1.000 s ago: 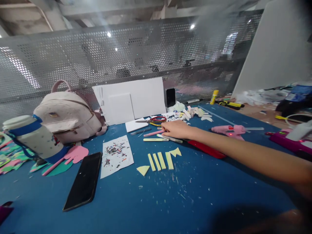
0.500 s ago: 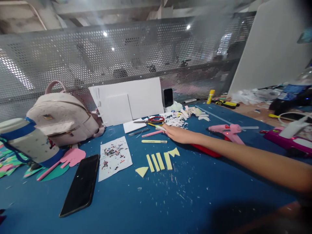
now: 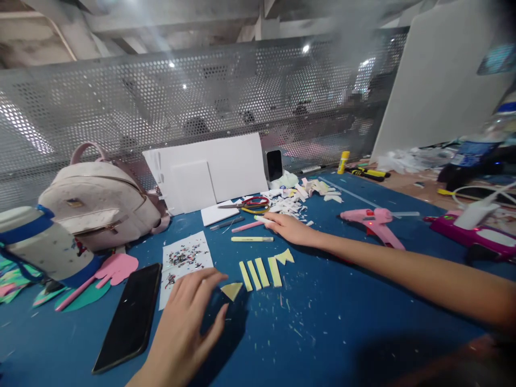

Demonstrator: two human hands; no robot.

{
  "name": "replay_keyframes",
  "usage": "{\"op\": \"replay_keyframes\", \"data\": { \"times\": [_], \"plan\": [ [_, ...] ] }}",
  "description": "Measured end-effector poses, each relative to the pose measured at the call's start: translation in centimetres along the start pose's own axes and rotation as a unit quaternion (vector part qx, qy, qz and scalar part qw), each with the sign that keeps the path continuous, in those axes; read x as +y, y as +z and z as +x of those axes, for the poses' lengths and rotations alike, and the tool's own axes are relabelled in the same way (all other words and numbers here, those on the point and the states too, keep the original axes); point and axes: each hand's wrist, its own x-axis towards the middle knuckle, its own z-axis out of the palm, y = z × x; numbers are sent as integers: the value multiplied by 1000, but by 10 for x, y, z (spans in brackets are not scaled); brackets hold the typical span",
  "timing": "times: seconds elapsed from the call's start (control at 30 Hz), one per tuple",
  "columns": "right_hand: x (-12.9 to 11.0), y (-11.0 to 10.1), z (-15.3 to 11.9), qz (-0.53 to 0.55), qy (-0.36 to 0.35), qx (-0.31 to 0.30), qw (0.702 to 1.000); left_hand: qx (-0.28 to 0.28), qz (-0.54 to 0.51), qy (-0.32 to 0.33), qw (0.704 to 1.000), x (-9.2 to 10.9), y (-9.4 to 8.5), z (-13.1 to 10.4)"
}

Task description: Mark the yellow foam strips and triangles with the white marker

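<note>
My right hand (image 3: 291, 228) reaches across to the back of the blue table, its fingers closed on a white pen with a pale green end (image 3: 260, 219). Just in front of that hand lie a yellow pen (image 3: 252, 239) and a pink pen (image 3: 244, 227). My left hand (image 3: 187, 312) hovers over the front of the table, thumb and fingers apart, holding nothing. Beside its fingertips is a yellow triangle (image 3: 232, 291). To the right of the triangle are yellow strips (image 3: 262, 272) and a notched yellow piece (image 3: 286, 256).
Red-handled scissors (image 3: 255, 202) lie on white board near white scraps (image 3: 288, 206). A pink glue gun (image 3: 374, 221) is at right. A black phone (image 3: 127, 317), a paper with dark bits (image 3: 185, 255), a bottle (image 3: 44, 247) and a backpack (image 3: 100, 193) are at left.
My left hand has come into view from below, beside the yellow triangle. My right hand has stayed on the pen, which has tilted. The view has shifted slightly.
</note>
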Motion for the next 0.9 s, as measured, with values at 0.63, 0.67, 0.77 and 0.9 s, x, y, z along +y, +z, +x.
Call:
{"op": "replay_keyframes", "data": {
  "times": [0.63,0.67,0.77,0.9],
  "plan": [
    [3,6,-1,89,-56,37,994,-106,-10,-71,992,-2,22,16],
    [4,6,0,96,-61,35,993,-109,-15,-67,992,1,20,16],
    [7,7,4,112,-80,33,990,-124,-34,-49,990,16,18,14],
    [1,-1,1,122,-128,92,980,-147,-59,-33,987,35,20,9]
  ]
}}
